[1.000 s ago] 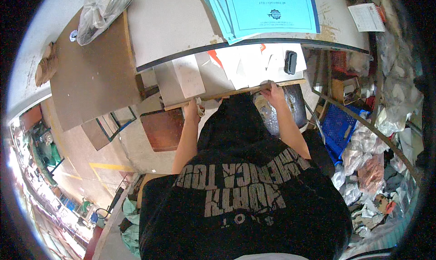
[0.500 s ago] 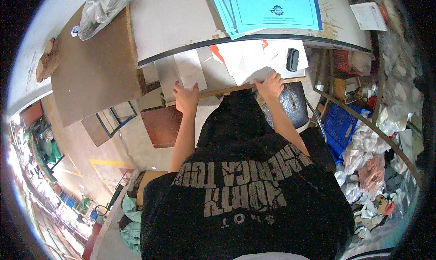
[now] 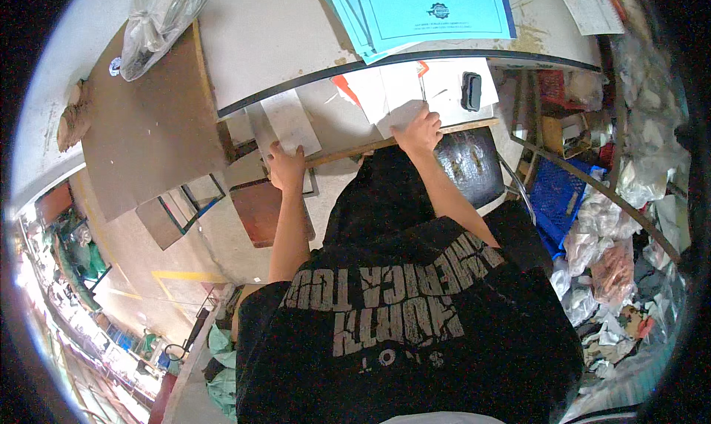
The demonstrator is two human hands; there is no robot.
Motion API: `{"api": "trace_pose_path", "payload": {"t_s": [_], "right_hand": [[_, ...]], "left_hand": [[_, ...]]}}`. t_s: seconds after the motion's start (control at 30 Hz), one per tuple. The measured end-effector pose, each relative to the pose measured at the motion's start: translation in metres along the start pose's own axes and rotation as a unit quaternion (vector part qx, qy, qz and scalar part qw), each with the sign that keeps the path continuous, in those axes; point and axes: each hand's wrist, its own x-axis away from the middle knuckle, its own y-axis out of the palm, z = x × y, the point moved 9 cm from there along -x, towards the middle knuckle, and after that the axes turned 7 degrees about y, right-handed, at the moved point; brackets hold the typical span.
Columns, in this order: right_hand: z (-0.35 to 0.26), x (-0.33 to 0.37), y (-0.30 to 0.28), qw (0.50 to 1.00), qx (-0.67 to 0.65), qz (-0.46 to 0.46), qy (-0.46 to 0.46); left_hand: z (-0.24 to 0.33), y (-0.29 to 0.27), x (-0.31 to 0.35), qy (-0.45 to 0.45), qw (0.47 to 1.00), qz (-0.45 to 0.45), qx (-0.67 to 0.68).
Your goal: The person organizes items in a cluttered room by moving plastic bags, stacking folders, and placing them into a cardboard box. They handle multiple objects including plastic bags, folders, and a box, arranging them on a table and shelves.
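A drawer with a wooden front edge [image 3: 466, 125] is pulled out from under the table. My left hand [image 3: 286, 166] grips the left part of that edge, thumb and fingers over it. Farther right, my right hand [image 3: 419, 131] is curled over the same edge, close to white paper sheets [image 3: 400, 91]. Inside the drawer, a pale rectangular sheet or board [image 3: 290, 120] lies ahead of my left hand. A small black oblong object [image 3: 470, 91] rests on the papers right of my right hand; its kind is unclear. The undersides of both hands are hidden.
Blue printed booklets [image 3: 422, 9] lie on the table [image 3: 274, 46] above the drawer. A brown board [image 3: 155, 128] and a clear plastic bag [image 3: 159, 31] are at left. A black-covered stool [image 3: 472, 165] stands below the drawer; a blue crate [image 3: 555, 202] and plastic bags [image 3: 592, 239] fill the right.
My right hand has shifted a little left along the drawer edge, away from the black object. My left hand keeps about the same place on the edge. The whole view has tilted slightly.
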Motion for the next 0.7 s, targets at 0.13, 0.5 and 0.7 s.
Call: {"api": "trace_pose_path", "payload": {"t_s": [0.13, 0.5, 0.7], "right_hand": [[-0.015, 0.008, 0.0, 0.995, -0.086, -0.045, 0.015], [-0.113, 0.087, 0.041, 0.96, -0.067, -0.104, -0.252], [-0.056, 0.009, 0.005, 0.992, -0.103, 0.012, -0.069]], "left_hand": [[0.01, -0.005, 0.008, 0.057, 0.992, 0.046, 0.102], [0.03, 0.05, 0.005, 0.033, 0.947, -0.081, 0.308], [-0.003, 0.007, -0.033, 0.08, 0.99, -0.001, 0.113]]}}
